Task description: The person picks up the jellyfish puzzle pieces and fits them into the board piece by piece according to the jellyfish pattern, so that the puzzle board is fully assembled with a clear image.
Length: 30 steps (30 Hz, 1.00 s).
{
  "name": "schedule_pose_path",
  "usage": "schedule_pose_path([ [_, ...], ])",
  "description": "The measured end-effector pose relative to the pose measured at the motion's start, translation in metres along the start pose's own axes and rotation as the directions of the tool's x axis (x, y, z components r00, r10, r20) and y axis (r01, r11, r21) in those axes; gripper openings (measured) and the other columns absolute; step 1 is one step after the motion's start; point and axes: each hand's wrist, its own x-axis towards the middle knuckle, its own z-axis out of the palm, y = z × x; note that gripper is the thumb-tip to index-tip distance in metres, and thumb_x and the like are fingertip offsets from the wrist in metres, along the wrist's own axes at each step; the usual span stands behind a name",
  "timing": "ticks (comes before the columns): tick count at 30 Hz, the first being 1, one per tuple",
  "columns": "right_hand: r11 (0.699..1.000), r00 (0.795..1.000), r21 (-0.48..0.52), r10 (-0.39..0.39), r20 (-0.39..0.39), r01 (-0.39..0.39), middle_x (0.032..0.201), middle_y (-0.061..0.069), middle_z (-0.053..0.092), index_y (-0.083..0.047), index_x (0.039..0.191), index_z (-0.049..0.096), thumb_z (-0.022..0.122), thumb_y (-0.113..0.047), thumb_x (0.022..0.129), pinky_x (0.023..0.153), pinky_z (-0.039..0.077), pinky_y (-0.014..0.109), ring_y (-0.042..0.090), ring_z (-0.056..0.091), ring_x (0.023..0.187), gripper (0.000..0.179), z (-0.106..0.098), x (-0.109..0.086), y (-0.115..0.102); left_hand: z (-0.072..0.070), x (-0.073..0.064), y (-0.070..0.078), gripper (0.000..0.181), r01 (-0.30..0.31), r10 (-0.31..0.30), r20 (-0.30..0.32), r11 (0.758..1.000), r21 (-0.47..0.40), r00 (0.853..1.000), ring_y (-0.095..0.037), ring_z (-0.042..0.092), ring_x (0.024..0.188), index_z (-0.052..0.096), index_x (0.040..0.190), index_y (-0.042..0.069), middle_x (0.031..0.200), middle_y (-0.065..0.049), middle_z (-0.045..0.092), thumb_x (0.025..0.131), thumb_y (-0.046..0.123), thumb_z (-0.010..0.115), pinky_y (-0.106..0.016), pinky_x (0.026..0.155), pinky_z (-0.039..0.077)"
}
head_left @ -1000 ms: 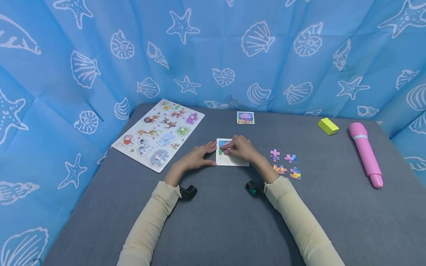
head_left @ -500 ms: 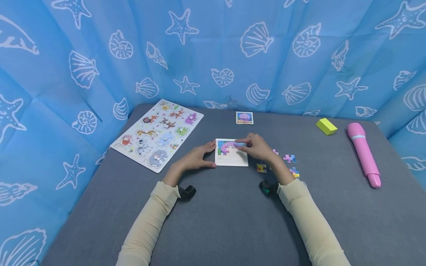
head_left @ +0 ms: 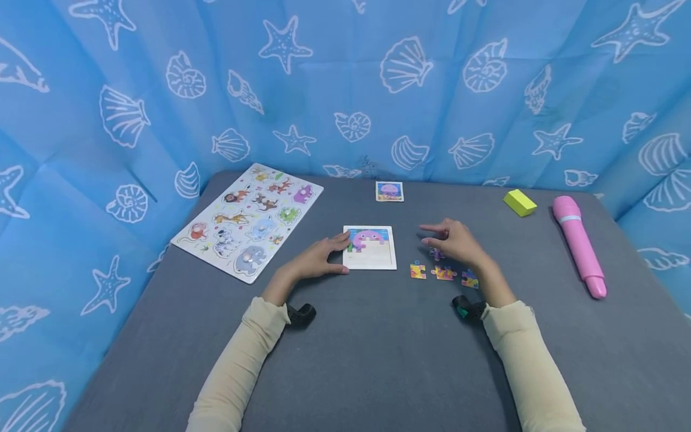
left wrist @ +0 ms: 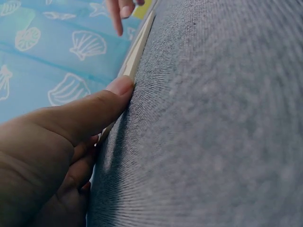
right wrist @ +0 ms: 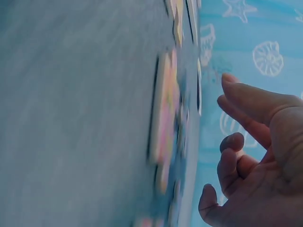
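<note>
A square jigsaw tray [head_left: 369, 259] with a white frame lies mid-table, its upper part filled with a pink sea creature on blue. My left hand [head_left: 318, 258] holds it at the left side, thumb at the near corner, fingers on the edge. In the left wrist view the thumb [left wrist: 120, 86] presses against the tray's edge. My right hand [head_left: 456, 243] hovers right of the tray, thumb and index finger apart, nothing between them. Beneath and near it lie loose pieces: a yellow piece [head_left: 418, 270], a pink-yellow piece [head_left: 444, 273], a blue-yellow piece [head_left: 469, 278] and a partly hidden purple piece [head_left: 437, 254].
A small picture card [head_left: 389, 191] lies behind the tray. At the left is a board of animal pieces [head_left: 216, 246] with knobs. A yellow block [head_left: 520, 203] and a pink toy microphone [head_left: 580, 243] lie at the right. A blue shell-patterned curtain [head_left: 318, 78] hangs behind.
My right hand lifts off the tray's picture and moves right to above the loose pieces. The left hand stays at the tray's left edge. The head view shifts slightly.
</note>
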Motion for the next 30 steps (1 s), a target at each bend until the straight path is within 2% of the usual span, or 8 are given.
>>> schedule_pose_path([
  [4,0.998,0.998,-0.012,0.056,0.043,-0.055,0.074,0.006,0.036,-0.005,0.121,0.062,0.066,-0.023,0.085,0.057,0.032,0.029,0.019,0.035,0.066,0.040,-0.010,-0.011,0.012,0.000,0.000,-0.001,0.073,-0.011,0.011,0.000,1.000,0.001,1.000,-0.026,0.017,0.142,0.029,0.143,0.004,0.153,-0.011,0.018,0.085,0.029,0.065,-0.048,0.115,0.012],
  [9,0.998,0.994,-0.011,0.063,0.092,-0.062,0.073,0.006,0.038,-0.004,0.121,0.061,0.069,-0.022,0.083,0.056,0.032,0.027,0.019,0.036,0.066,0.043,-0.020,-0.023,0.026,0.000,-0.001,-0.002,0.072,-0.014,0.014,0.001,1.000,-0.004,1.000,-0.027,0.016,0.142,0.029,0.143,0.004,0.153,-0.012,0.018,0.085,0.029,0.065,-0.049,0.115,0.012],
  [16,0.995,0.986,0.007,0.096,0.137,-0.098,0.072,0.005,0.038,-0.003,0.119,0.062,0.072,-0.022,0.079,0.056,0.027,0.027,0.019,0.033,0.068,0.045,-0.023,-0.027,0.030,0.000,-0.001,-0.001,0.072,-0.020,0.020,0.002,1.000,-0.002,1.000,-0.027,0.016,0.142,0.029,0.143,0.004,0.153,-0.012,0.018,0.086,0.028,0.065,-0.049,0.114,0.013],
  [30,0.999,0.997,0.018,0.050,0.050,-0.051,0.070,0.006,0.041,-0.005,0.110,0.068,0.072,-0.023,0.080,0.056,0.027,0.028,0.017,0.031,0.062,0.035,-0.017,-0.023,0.036,0.000,-0.001,0.000,0.071,-0.019,0.019,-0.002,1.000,-0.006,1.000,-0.027,0.017,0.141,0.030,0.143,0.004,0.153,-0.012,0.019,0.086,0.028,0.065,-0.049,0.114,0.013],
])
